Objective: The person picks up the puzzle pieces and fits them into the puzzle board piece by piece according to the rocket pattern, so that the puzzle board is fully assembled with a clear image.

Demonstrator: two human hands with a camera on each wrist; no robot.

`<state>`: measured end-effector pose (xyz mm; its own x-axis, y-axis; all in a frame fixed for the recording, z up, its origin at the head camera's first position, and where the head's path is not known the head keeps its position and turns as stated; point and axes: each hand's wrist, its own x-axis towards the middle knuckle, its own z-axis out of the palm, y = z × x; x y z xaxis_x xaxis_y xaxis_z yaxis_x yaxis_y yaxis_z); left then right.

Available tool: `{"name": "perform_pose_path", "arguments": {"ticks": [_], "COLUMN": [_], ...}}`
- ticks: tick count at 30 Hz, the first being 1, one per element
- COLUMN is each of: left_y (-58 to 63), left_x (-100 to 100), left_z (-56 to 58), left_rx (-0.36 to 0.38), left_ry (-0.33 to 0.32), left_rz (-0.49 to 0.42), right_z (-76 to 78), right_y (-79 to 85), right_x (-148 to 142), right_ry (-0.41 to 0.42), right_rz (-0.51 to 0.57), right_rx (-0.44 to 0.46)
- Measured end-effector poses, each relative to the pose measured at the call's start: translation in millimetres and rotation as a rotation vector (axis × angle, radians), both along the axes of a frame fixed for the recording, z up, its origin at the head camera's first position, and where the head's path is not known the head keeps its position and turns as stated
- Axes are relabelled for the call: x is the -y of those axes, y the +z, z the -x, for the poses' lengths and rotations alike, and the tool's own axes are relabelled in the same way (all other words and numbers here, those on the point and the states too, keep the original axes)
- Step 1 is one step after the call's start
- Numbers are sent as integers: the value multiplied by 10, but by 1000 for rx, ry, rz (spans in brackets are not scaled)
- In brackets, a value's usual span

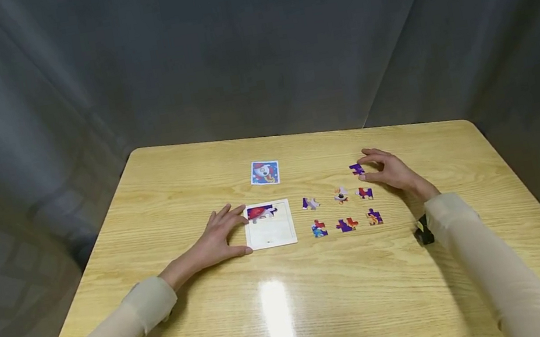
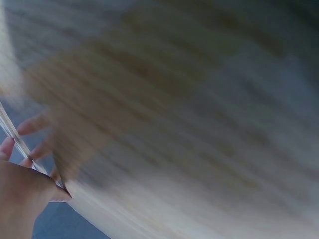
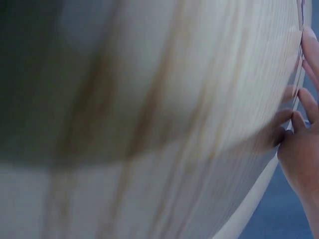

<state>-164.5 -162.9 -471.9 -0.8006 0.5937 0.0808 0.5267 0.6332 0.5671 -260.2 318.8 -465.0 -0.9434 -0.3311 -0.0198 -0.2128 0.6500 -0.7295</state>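
In the head view my left hand [image 1: 216, 240] rests at the left side of a white puzzle tray [image 1: 271, 236], thumb by its lower corner and fingers spread by the upper one. Joined purple, red and white pieces [image 1: 259, 212] lie along the tray's top. To the right, my right hand [image 1: 388, 172] pinches a purple puzzle piece [image 1: 357, 169] between thumb and index finger, low over the table. Close below it lies a red and purple piece [image 1: 365, 193]. Both wrist views show mostly blurred tabletop, with the left hand [image 2: 25, 194] and right hand [image 3: 301, 154] at their edges.
Several loose puzzle pieces lie right of the tray, among them a white one [image 1: 341, 195], a blue and red one [image 1: 319, 228] and a purple and orange one [image 1: 347, 225]. A picture card [image 1: 265, 173] lies behind the tray. Dark curtains [image 1: 240, 49] stand beyond the wooden table [image 1: 211, 331].
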Motion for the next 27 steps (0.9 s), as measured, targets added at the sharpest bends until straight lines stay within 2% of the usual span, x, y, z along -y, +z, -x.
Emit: {"name": "perform_pose_path", "arguments": {"ticks": [12,22,27], "left_y": [5,-8,-24], "left_x": [31,0,-1], "left_z": [-44,-36,-24], "left_rx": [1,16,1], "left_ry": [2,-1,-9], "left_rz": [-5,0,-4], "right_z": [3,-38,-49], "right_y": [-40,2,5], "right_x": [20,46,70], "right_ry": [-10,-53,-53], "right_rz": [-14,-127,-175], "right_rx": [5,-38,-73]}}
